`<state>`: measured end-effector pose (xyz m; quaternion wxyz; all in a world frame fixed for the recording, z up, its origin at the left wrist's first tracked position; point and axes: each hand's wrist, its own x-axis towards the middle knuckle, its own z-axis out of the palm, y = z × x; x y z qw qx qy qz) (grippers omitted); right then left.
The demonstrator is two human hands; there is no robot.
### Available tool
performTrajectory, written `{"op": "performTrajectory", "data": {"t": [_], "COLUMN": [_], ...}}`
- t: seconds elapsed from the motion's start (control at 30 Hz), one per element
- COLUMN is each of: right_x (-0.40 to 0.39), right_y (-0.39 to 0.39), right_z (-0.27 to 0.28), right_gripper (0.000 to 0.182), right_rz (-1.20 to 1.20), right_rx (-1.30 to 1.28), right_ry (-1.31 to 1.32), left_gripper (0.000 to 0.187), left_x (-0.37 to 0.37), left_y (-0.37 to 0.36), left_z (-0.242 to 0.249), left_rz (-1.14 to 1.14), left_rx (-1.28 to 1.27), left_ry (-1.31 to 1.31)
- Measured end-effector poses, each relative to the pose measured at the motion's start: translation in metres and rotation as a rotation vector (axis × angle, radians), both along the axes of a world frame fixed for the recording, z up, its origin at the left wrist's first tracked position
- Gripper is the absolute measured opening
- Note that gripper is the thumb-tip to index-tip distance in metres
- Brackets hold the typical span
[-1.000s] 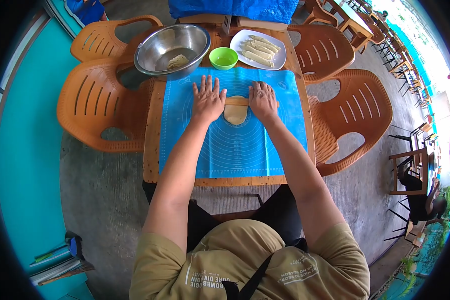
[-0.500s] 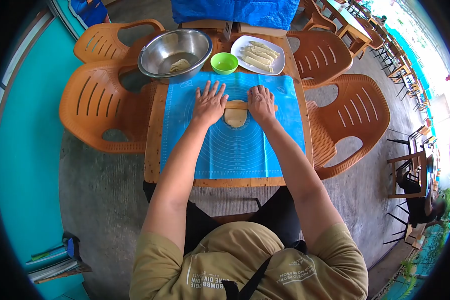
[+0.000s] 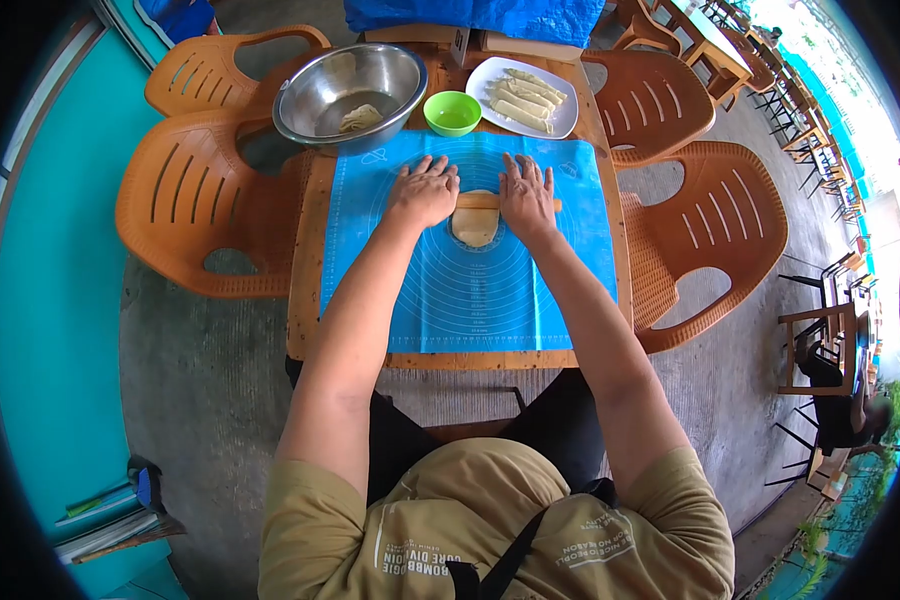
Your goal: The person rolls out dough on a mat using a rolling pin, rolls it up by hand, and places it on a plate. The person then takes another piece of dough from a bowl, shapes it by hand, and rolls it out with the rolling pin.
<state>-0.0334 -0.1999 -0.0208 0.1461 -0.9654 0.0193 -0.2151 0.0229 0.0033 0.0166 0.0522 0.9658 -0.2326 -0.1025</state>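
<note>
A wooden rolling pin (image 3: 478, 201) lies across a flat, roughly round piece of pale dough (image 3: 475, 229) on a blue silicone mat (image 3: 470, 305) printed with circles. My left hand (image 3: 428, 190) rests palm down over the pin's left end, fingers extended and a little bent. Over the right end is my right hand (image 3: 527, 195), its fingers stretched forward and spread. The pin's tip shows just beyond it. Both palms hide the pin's ends, and neither hand wraps round it.
Behind the mat stand a steel bowl (image 3: 395, 78) with some dough (image 3: 360, 118) inside, a green bowl (image 3: 452, 113), and a white plate (image 3: 560, 122) holding several rolled pieces (image 3: 526, 97). Orange chairs (image 3: 195, 205) flank the wooden table (image 3: 307, 290). A blue cover (image 3: 480, 20) hangs behind.
The right hand's fingers have straightened and spread from a more curled pose. The left hand's fingers are bent a little more. The camera view has shifted slightly.
</note>
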Motion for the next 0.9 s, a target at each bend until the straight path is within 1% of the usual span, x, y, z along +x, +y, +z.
{"op": "performTrajectory", "data": {"t": [0.07, 0.2, 0.27, 0.3, 0.37, 0.4, 0.47, 0.57, 0.73, 0.9], "right_x": [0.000, -0.002, -0.002, -0.001, 0.000, 0.000, 0.001, 0.001, -0.001, -0.002], "right_y": [-0.003, -0.007, -0.008, -0.007, -0.006, -0.006, -0.003, -0.004, -0.005, -0.003], "right_z": [0.002, 0.006, 0.004, 0.005, 0.008, 0.009, 0.011, 0.008, 0.003, 0.002], "right_gripper": [0.051, 0.054, 0.054, 0.054, 0.055, 0.055, 0.055, 0.055, 0.054, 0.052], "right_rz": [0.024, 0.049, 0.047, 0.048, 0.027, 0.025, 0.023, 0.024, 0.031, 0.027], "right_rx": [-0.020, -0.018, 0.019, 0.018, 0.006, 0.006, -0.015, -0.011, -0.012, -0.013], "right_ry": [0.085, 0.156, 0.176, 0.178, 0.225, 0.225, 0.225, 0.216, 0.170, 0.104], "left_gripper": [0.059, 0.059, 0.065, 0.065, 0.080, 0.080, 0.096, 0.099, 0.092, 0.084], "left_x": [0.000, 0.002, 0.003, 0.002, 0.001, 0.003, 0.006, 0.007, 0.012, 0.012], "left_y": [-0.002, -0.007, -0.008, -0.009, -0.013, -0.014, -0.015, -0.021, -0.028, -0.032], "left_z": [0.006, 0.013, 0.016, 0.019, 0.024, 0.025, 0.026, 0.025, 0.018, 0.024], "left_rz": [0.020, 0.034, 0.054, 0.056, 0.045, 0.043, 0.032, 0.056, 0.092, 0.116], "left_rx": [0.008, 0.036, 0.011, 0.010, 0.058, 0.057, 0.082, 0.066, 0.034, 0.027], "left_ry": [0.032, 0.059, 0.092, 0.094, 0.074, 0.074, 0.077, 0.001, -0.093, -0.132]}}
